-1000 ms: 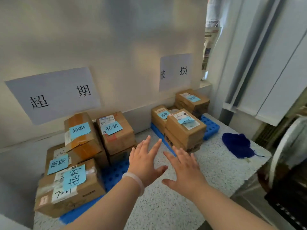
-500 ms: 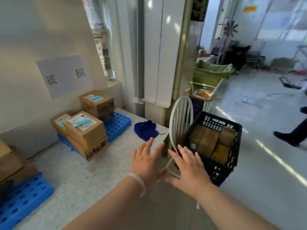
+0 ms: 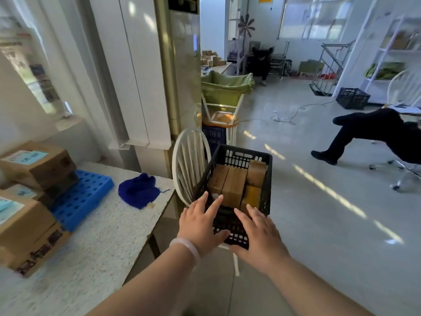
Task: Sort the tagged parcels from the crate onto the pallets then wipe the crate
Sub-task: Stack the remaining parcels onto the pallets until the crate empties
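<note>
Hovering at the near wall of the black crate (image 3: 267, 179), the left hand (image 3: 200, 226) and right hand (image 3: 257, 233) are spread flat and hold nothing; whether they touch it is unclear. The crate sits on a white chair (image 3: 189, 163) beside the table (image 3: 102, 236), with brown parcels (image 3: 234, 185) packed inside.

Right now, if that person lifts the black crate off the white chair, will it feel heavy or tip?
Probably fairly heavy: the black crate holds several cardboard parcels. Its latticed plastic walls look stiff, so it should hardly flex. It may tip if nudged, as it perches on a white chair.
</note>
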